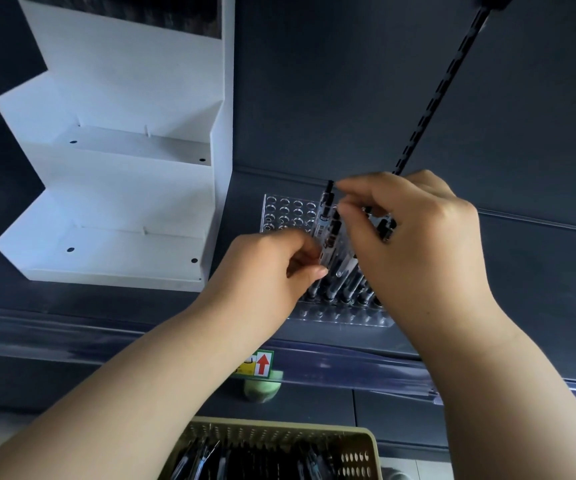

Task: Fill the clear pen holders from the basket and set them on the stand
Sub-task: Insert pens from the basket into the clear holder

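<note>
Left grip [262, 268], right grip [425, 237]; tight on pens [326, 218]

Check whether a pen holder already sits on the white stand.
No, the stand holds none; the clear holder lies beside it.

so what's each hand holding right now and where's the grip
Left hand grips a pen bundle mid-barrel; right hand pinches a single pen near its top end.

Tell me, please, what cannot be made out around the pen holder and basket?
Head view: left hand and right hand, both gripping pens, hide much of the clear pen holder; filled holes cannot be counted.
Head view: bottom edge cuts off the basket; its contents are dark, blurred.
Head view: top edge cuts the stand.
</note>
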Available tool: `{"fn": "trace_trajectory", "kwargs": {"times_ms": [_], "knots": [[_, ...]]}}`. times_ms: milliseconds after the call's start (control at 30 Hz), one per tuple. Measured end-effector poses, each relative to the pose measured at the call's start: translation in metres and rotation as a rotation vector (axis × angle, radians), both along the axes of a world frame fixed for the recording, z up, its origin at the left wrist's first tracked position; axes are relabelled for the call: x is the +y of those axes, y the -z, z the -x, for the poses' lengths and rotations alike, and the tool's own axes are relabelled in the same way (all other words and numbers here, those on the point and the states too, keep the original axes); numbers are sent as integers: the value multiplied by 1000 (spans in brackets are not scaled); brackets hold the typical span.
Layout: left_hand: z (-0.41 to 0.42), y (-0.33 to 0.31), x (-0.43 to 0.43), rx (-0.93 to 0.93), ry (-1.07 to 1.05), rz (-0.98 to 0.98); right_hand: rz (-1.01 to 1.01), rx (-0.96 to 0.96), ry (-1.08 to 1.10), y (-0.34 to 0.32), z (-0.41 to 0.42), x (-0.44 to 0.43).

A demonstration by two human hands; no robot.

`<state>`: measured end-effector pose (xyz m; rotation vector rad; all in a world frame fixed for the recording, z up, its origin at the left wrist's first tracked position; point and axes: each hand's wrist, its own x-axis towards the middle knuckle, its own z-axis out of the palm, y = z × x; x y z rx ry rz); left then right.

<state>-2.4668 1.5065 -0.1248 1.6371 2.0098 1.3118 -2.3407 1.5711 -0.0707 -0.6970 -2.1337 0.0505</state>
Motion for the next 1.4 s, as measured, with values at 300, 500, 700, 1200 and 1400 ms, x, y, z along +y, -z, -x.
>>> {"fn": "trace_trajectory", "kwargs": {"times_ms": [300,500,700,1200,1400], "knots": [[3,7,-15,185,-20,24,-55,-4,-25,-4,-13,-16],[-6,7,-57,457,28,-36,-5,-147,-145,26,-38,-54],[-20,36,-102,607,141,81,245,-339,-111,67,-64,-84],[-48,164,-181,321,-51,960,985,-854,268,183,-95,-154],[-42,178,-177,329,-113,1105,988,-901,370,199,-97,-149]]}}
